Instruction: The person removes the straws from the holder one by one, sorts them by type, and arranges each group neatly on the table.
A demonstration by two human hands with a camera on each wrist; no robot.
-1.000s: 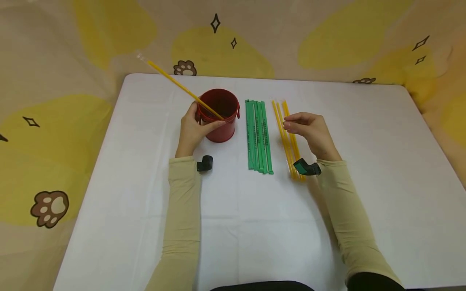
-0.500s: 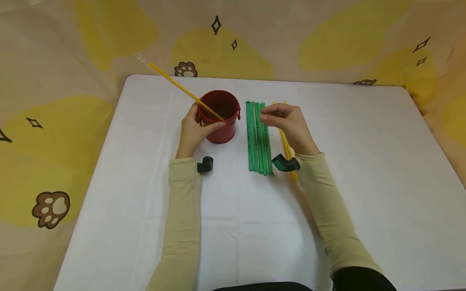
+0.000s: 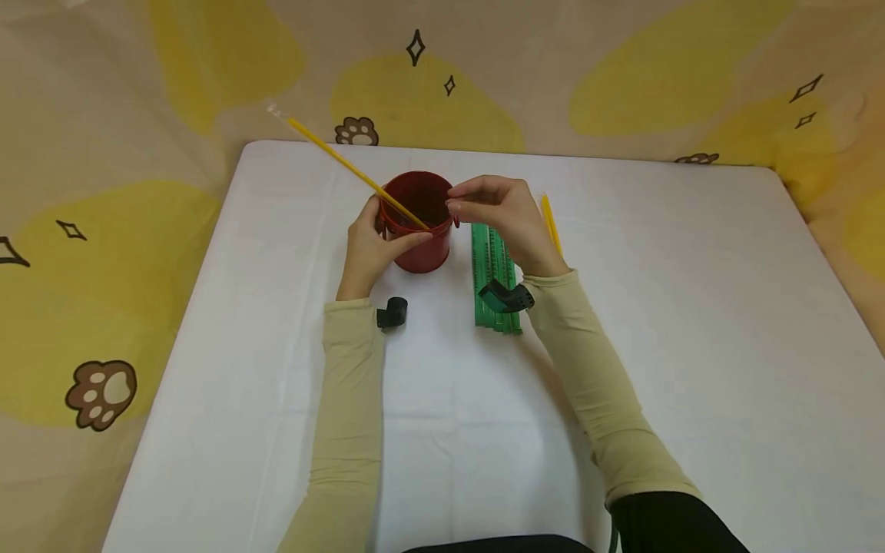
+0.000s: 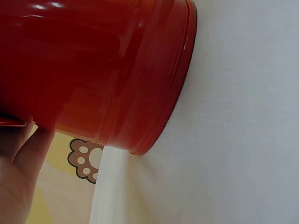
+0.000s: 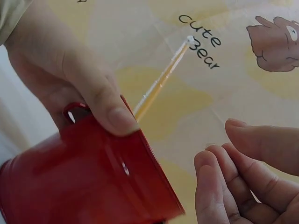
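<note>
A small red metal bucket [image 3: 423, 255] stands on the white table, and my left hand [image 3: 365, 252] grips it from the left. Its thumb [image 5: 114, 116] lies over the rim; in the left wrist view its fingers [image 4: 35, 154] reach around the far side. One yellow straw in a clear wrapper [image 3: 339, 159] leans inside the bucket and sticks out to the upper left. My right hand [image 3: 508, 219] hovers at the bucket's right rim and holds nothing. In the right wrist view its thumb stands apart from the loosely bent fingers.
Several green-wrapped straws [image 3: 486, 265] lie side by side right of the bucket, partly under my right hand and wrist. Beyond them a yellow straw [image 3: 551, 224] shows past the right hand. A patterned cloth [image 3: 622, 84] hangs behind the table [image 3: 691, 346].
My right hand has moved left from above the yellow straws, across the green ones, to the bucket's rim. The left hand and the bucket have stayed in place.
</note>
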